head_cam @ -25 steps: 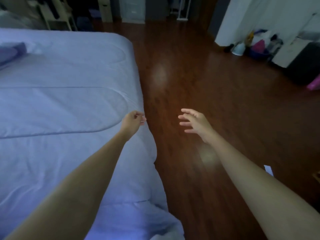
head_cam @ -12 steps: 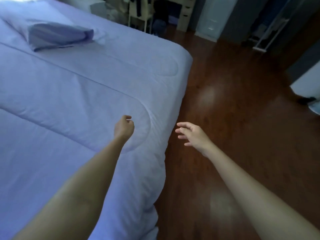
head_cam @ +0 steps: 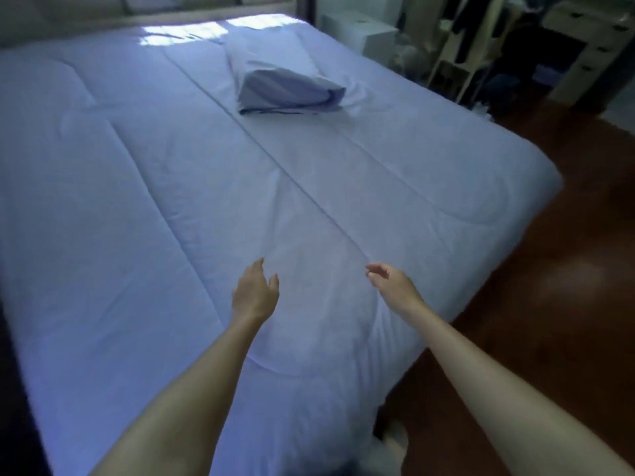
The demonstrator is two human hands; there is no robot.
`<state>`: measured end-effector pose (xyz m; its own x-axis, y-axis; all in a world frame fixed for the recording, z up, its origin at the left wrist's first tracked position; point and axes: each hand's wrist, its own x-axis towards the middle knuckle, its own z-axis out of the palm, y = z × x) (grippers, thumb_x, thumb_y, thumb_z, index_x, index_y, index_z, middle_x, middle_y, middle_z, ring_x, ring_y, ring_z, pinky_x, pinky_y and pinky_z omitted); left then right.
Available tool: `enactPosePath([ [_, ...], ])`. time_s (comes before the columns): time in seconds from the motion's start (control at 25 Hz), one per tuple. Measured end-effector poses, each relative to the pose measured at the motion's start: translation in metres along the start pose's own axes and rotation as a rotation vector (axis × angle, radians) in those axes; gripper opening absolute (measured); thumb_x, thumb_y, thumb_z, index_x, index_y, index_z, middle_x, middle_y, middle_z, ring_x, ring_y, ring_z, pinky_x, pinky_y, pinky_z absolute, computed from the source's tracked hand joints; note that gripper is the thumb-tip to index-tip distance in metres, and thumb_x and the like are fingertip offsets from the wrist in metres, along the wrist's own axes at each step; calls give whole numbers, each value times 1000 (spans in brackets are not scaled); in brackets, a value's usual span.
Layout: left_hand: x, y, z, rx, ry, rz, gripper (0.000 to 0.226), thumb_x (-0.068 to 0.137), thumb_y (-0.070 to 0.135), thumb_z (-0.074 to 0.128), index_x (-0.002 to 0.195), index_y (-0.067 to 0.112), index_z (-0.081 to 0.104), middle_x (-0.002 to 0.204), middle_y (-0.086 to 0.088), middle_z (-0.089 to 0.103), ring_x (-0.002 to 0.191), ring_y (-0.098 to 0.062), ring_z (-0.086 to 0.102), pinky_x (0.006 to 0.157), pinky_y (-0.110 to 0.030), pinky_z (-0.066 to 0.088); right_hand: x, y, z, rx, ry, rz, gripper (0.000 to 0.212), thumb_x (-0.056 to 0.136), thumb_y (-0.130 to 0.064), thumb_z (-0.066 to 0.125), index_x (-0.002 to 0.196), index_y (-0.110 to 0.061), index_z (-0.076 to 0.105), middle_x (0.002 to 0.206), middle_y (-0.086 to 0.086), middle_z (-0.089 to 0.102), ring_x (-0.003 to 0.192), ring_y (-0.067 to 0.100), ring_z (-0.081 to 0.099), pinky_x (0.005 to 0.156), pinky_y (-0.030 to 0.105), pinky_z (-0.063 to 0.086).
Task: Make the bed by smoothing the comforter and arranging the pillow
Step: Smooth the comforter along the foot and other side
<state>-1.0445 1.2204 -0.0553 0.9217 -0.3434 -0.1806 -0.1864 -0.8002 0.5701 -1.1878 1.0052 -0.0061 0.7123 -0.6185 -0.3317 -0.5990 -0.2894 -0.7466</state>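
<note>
A pale blue quilted comforter (head_cam: 144,207) covers the whole bed, mostly flat with soft creases near the middle seam. A striped blue pillow (head_cam: 292,87) lies askew on it toward the far right, short of the headboard. My left hand (head_cam: 255,293) hovers open over the near part of the comforter, fingers apart, holding nothing. My right hand (head_cam: 395,285) is open too, a little to the right of it, above the comforter close to the bed's right edge.
Dark wooden floor (head_cam: 567,321) runs along the bed's right side. A white cabinet (head_cam: 360,29), a pale shelf rack (head_cam: 457,60) and drawers (head_cam: 591,39) stand at the far right. The headboard (head_cam: 137,8) is at the top. A dark edge borders the bed's left side.
My view has swung left from the floor onto the bed. My left hand let go of the comforter edge and opened. Both hands now sit over the comforter.
</note>
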Motion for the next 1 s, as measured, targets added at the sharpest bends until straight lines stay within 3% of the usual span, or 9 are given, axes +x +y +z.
enactPosePath([
  [0.2, 24, -41, 65, 226, -61, -377, 69, 96, 54, 19, 153, 17, 10, 162, -5, 6, 150, -26, 6, 119, -51, 6, 127, -52, 73, -224, -241, -343, 42, 94, -18, 52, 135, -12, 50, 142, 7, 52, 132, 22, 47, 106, 27, 33],
  [0.36, 24, -51, 116, 399, 72, -506, 100, 76, 77, -12, 152, 17, 13, 161, -5, 12, 149, -28, 14, 114, -45, -11, 185, -64, 171, -627, -664, -773, 55, 99, -38, 37, 151, -27, 21, 162, -2, 9, 150, 20, 5, 117, 52, 8],
  [0.48, 28, -51, 114, 459, -2, -600, 90, 78, 72, 0, 152, 21, -5, 162, 2, -9, 150, -20, -6, 115, -43, -14, 234, -44, 182, -824, -641, -938, 58, 97, -50, 30, 151, -36, 14, 163, -3, 0, 150, 22, -3, 115, 56, -5],
  [0.6, 26, -35, 104, 398, 4, -673, 73, 96, 53, 30, 153, 21, -2, 162, 2, -8, 150, -21, -6, 118, -51, -3, 314, 0, 108, -851, -358, -813, 61, 94, -57, 25, 150, -37, 15, 162, -1, 5, 150, 25, 3, 115, 57, -3],
  [0.68, 30, -8, 109, 358, 183, -690, 70, 95, 44, 36, 153, 15, 11, 162, -5, 6, 150, -26, 6, 117, -58, 3, 365, 39, 29, -837, -194, -689, 65, 91, -58, 21, 150, -32, 21, 162, 5, 13, 149, 30, 10, 115, 60, 4],
  [0.76, 39, 43, 137, 340, 327, -512, 70, 88, 42, 36, 146, 4, 31, 154, -16, 31, 143, -34, 30, 111, -65, 17, 404, 89, -57, -828, -56, -538, 67, 88, -56, 19, 148, -27, 29, 158, 10, 23, 145, 35, 21, 112, 64, 14],
  [0.84, 50, 105, 184, 388, 301, -231, 66, 87, 42, 36, 139, 3, 43, 145, -16, 46, 132, -36, 46, 103, -65, 31, 422, 141, -135, -823, 27, -364, 63, 90, -56, 18, 145, -28, 29, 155, 11, 27, 141, 36, 26, 108, 68, 21],
  [0.92, 54, 150, 221, 420, 206, -108, 63, 88, 46, 36, 140, 12, 46, 146, -9, 48, 132, -29, 48, 102, -60, 37, 418, 185, -194, -836, 86, -203, 69, 87, -63, 10, 147, -30, 22, 157, 10, 22, 143, 36, 20, 110, 68, 17],
  [1.0, 47, 155, 232, 435, 160, -141, 63, 88, 49, 35, 143, 18, 42, 149, -3, 44, 136, -25, 44, 108, -54, 35, 406, 206, -226, -718, 213, 31, 80, 82, -66, 8, 150, -24, 17, 159, 13, 15, 145, 40, 13, 113, 66, 10],
])
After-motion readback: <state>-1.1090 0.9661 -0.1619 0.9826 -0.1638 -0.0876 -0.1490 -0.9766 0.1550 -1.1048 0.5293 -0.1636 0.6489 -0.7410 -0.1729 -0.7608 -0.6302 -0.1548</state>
